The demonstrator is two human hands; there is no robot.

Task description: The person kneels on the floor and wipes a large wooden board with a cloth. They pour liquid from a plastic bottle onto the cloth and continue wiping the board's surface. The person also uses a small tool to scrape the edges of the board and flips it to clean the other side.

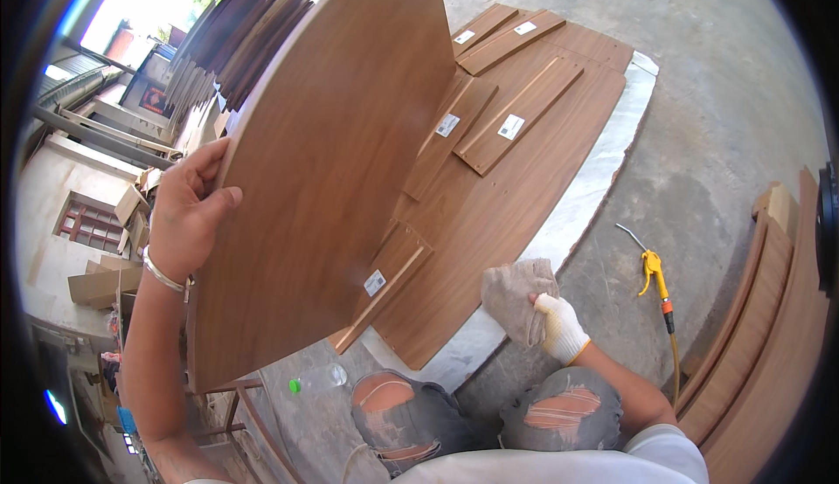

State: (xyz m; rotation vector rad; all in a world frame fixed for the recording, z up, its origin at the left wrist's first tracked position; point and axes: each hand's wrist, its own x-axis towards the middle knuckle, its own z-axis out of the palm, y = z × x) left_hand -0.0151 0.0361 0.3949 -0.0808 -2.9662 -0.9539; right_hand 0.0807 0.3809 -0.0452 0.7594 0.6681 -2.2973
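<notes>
My left hand point(191, 212), bare with a bangle at the wrist, grips the edge of a large brown wooden panel point(328, 156), which stands tilted up on my left. In my right hand point(559, 328), which wears a white knitted glove, is a folded beige cloth point(521, 300). Below the cloth lies a wide wooden panel point(485, 235) on a white sheet point(590, 163). Several narrower boards rest on that panel, among them a grooved board point(531, 107) with a white label point(510, 127). The raised panel hides part of them.
A yellow air blow gun point(652, 271) with a hose lies on the concrete floor point(708, 123) to the right. Long wooden boards point(754, 300) are at the far right. A clear plastic bottle point(321, 378) with a green cap lies by my left knee. Dark strips point(262, 32) are stacked behind the raised panel.
</notes>
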